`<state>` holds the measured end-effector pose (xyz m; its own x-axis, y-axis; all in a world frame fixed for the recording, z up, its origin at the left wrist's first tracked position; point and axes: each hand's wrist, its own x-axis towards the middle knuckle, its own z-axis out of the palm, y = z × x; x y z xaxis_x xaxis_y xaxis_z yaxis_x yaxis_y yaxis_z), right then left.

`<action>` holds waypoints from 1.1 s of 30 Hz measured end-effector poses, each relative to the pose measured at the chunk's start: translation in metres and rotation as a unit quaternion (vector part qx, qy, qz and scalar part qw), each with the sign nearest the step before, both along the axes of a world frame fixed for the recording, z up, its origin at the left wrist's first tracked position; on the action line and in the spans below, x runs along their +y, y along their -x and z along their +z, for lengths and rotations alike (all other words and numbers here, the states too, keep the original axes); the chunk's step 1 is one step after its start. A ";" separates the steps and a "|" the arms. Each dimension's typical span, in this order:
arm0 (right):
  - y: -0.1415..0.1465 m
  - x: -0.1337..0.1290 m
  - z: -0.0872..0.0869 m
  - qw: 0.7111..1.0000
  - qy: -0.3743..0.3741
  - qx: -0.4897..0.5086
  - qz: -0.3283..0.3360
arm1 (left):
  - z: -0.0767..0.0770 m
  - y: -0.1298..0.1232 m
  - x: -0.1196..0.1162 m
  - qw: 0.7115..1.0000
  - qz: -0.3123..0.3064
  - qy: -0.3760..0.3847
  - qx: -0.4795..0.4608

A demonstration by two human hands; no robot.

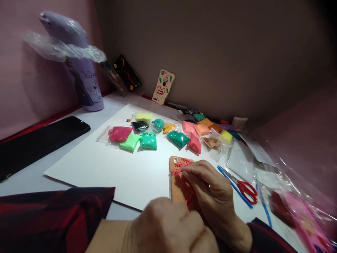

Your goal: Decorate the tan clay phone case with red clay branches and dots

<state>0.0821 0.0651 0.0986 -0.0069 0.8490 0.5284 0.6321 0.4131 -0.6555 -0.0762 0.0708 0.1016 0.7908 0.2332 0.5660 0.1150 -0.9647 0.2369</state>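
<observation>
A tan phone case (174, 191) lies on the white board, its upper end showing a camera cutout. Small coral-red clay beads (181, 163) sit in branching clusters there, and a red curved line of clay (187, 188) runs lower down. My right hand (214, 191) reaches over the case, thumb and index finger pinched together at the beads; whatever is between the tips is too small to make out. Nearer to me, my left hand (168, 226) is closed and slightly blurred, covering the lower part of the case. Its fingertips and anything in them are hidden.
Packets of coloured clay, including a green one (149, 140), lie across the white board (105, 168). Red-handled scissors (246, 191) and a blue strip (237, 189) are at right. A black phone (52, 140) and lilac bottle (88, 82) stand left; a decorated case (163, 87) leans behind.
</observation>
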 end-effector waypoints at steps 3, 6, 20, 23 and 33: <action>-0.002 0.000 -0.003 1.000 -0.002 0.009 0.006 | 0.007 0.018 0.014 0.996 0.071 -0.044 0.008; -0.003 -0.001 -0.003 1.000 0.005 0.008 0.015 | 0.011 0.033 0.020 0.989 0.132 -0.034 0.055; 0.013 0.000 0.008 0.998 -0.014 0.067 0.006 | 0.009 0.033 0.026 0.978 0.116 -0.037 0.172; 0.013 0.000 0.008 0.998 -0.016 0.068 0.008 | 0.012 0.033 0.026 0.976 0.110 -0.038 0.183; 0.011 -0.001 0.002 0.996 0.010 0.083 0.019 | 0.010 0.031 0.027 0.976 0.107 -0.047 0.181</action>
<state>0.0713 0.0643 0.1009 0.0473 0.8600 0.5080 0.4994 0.4201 -0.7577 -0.1075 0.0973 0.1119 0.8820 0.3751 0.2854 0.3759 -0.9251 0.0539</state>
